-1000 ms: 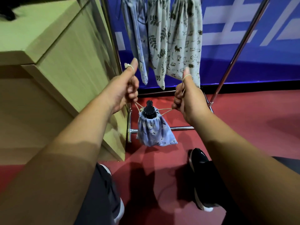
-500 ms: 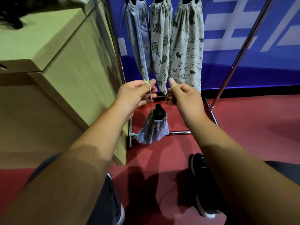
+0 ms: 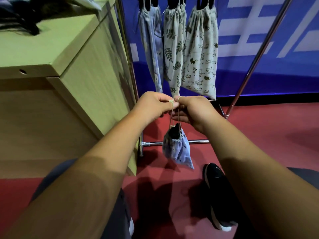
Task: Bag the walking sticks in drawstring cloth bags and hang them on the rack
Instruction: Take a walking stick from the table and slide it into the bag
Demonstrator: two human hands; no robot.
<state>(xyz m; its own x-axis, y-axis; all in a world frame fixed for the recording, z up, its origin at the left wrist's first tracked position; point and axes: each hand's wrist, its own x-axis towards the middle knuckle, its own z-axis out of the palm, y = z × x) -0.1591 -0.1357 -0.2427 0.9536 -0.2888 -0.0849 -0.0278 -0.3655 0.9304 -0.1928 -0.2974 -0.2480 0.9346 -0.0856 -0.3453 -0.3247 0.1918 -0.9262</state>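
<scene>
held bag (image 3: pixel 179 149): pale lavender-blue, scattered small dark marks, too blurred to tell the motif
cord (image 3: pixel 170 116): pale beige
handle (image 3: pixel 175 132): black, showing at the held bag's mouth
left bag (image 3: pixel 151 49): light blue with faint paler markings
middle bag (image 3: pixel 174 49): cream with dark green leaf sprigs
right bag (image 3: pixel 202 54): cream with small cat drawings, some solid black, some outlined
rack (image 3: pixel 250 66): shiny silver metal
wall (image 3: pixel 259 40): deep blue with pale, whitish bands
floor (image 3: pixel 267 135): dull red
cabinet (image 3: pixel 51 57): light wood grain, yellow-green cast
shoe (image 3: pixel 219 194): black, white sole edge
</scene>
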